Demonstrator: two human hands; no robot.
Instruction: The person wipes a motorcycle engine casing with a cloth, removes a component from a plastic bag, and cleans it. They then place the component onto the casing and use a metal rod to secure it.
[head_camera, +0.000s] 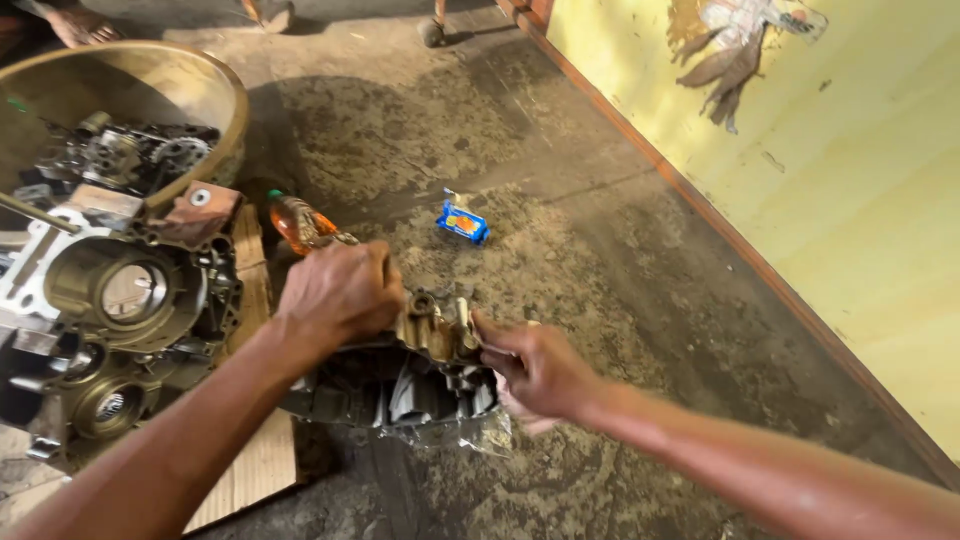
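Observation:
A greasy metal engine casing part (432, 335) sits low on the oily floor in the middle of the head view, over a dark finned block (400, 395) and a bit of clear plastic (480, 432). My left hand (340, 292) is closed over the top left of the casing part. At its right edge, my right hand (540, 368) pinches the part with thumb and fingers. Both forearms reach in from the bottom.
A large engine crankcase (120, 300) lies at the left on a wooden board (250, 460). Behind it a round basin (205, 85) holds several metal parts. An orange bottle (298, 222) and a small blue packet (463, 224) lie beyond my hands. A yellow wall (800, 160) runs along the right.

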